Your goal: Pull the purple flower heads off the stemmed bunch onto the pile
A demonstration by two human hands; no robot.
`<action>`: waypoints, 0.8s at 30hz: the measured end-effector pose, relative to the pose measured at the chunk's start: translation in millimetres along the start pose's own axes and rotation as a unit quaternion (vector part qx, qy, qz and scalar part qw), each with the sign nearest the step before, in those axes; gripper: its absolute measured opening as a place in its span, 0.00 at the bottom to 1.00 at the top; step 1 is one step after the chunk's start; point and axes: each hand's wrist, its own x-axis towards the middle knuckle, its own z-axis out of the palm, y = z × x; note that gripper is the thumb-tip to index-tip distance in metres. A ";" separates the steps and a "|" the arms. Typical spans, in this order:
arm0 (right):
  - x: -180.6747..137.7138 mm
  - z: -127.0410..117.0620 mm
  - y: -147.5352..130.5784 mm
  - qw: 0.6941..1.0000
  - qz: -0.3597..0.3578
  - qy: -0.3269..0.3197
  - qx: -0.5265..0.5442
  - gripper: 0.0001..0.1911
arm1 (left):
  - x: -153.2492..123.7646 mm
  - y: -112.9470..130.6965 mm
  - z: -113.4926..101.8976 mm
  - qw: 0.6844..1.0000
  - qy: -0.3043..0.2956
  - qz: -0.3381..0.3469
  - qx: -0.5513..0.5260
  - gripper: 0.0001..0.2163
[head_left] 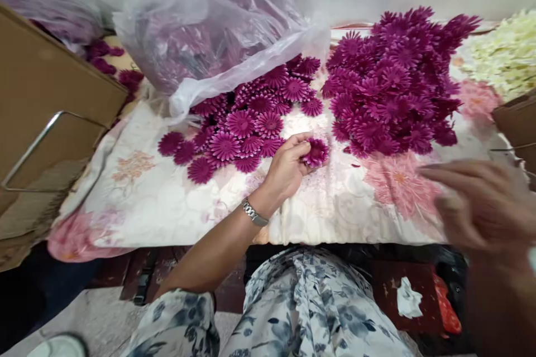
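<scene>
My left hand (288, 164), with a metal watch at the wrist, pinches a purple artificial flower head (315, 153) between thumb and fingers above the middle of the cloth. Off to the right, my right hand (486, 201) is smeared by motion, near a brown cardboard box. Whether it holds anything cannot be made out. Flat purple flower pieces (240, 124) lie loose to the left of my left hand, partly under a plastic bag. A taller heap of fuller purple flowers (389, 89) is piled beyond it to the right.
The clear plastic bag (209, 28) bulges with more purple pieces at the back. A cardboard box (50, 95) with a wire handle stands left, another box (517, 122) right. Pale yellow petals (502, 53) fill the far right corner. A floral cloth (167, 206) covers the table.
</scene>
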 end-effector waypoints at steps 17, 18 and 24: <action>70.3 115.5 -67.8 0.987 -0.122 0.017 -0.100 0.20 | 3.5 -8.3 -0.1 0.998 0.021 0.053 -0.040 0.10; 69.2 117.4 -69.1 0.989 -0.121 0.008 -0.083 0.21 | 3.5 -7.4 -0.4 0.997 0.027 0.053 -0.040 0.10; 63.1 109.9 -52.9 0.988 -0.137 -0.025 -0.066 0.24 | 4.1 -2.1 -0.8 0.997 0.042 0.061 -0.019 0.10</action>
